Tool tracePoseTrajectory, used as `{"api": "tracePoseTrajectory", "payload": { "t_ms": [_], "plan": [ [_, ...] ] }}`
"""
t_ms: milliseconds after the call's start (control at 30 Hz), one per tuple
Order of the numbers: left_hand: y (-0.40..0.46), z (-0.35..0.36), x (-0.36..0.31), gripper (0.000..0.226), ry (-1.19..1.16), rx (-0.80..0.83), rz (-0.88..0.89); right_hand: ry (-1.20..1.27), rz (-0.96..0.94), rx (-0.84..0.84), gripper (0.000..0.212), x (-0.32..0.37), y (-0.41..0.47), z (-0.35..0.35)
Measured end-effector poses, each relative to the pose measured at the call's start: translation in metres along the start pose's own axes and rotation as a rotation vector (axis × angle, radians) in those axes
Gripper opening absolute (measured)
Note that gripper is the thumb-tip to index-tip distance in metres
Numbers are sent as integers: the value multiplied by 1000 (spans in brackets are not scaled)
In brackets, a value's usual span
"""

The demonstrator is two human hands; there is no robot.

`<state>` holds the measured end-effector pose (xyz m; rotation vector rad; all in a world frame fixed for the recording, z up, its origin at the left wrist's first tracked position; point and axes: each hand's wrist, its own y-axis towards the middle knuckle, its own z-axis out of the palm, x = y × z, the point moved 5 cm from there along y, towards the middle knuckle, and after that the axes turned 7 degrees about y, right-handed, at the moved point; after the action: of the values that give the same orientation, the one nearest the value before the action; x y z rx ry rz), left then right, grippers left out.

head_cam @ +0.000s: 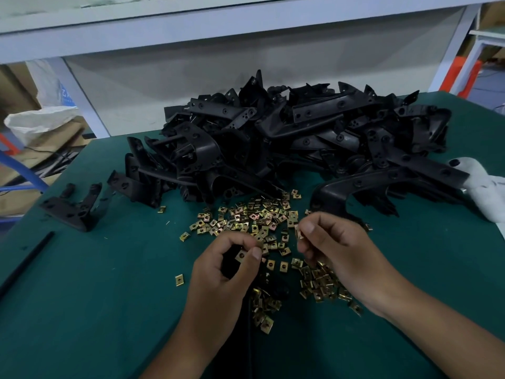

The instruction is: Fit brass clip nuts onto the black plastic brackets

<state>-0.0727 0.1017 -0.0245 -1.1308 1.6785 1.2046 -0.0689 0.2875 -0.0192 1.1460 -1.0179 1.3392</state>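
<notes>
Head view is showing the left hand (224, 265) pinching one nut (241, 256) and the right hand (334, 243) pinching another (299, 233), both lifting over the scattered nuts (246, 216), seemingly readying them for the far brackets (287, 143).

Both forearms reach fwd, hands close together. Left hand (224, 265): fingers curled, thumb + index pinching a nut (241, 255). Right hand (338, 247): knuckles up, thumb + fingertips pinching another nut (299, 234).
</notes>
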Motion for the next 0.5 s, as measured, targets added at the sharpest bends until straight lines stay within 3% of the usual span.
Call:
{"api": "tracePoseTrajectory", "payload": {
  "t_ms": [300,500],
  "plan": [
    [0,-1,1,20,-24,-36,14,8,48,83,22,-7,-1,4],
    [1,-1,2,14,-36,-17,35,-90,17,159,7,-8,-3,9]
  ]
}}
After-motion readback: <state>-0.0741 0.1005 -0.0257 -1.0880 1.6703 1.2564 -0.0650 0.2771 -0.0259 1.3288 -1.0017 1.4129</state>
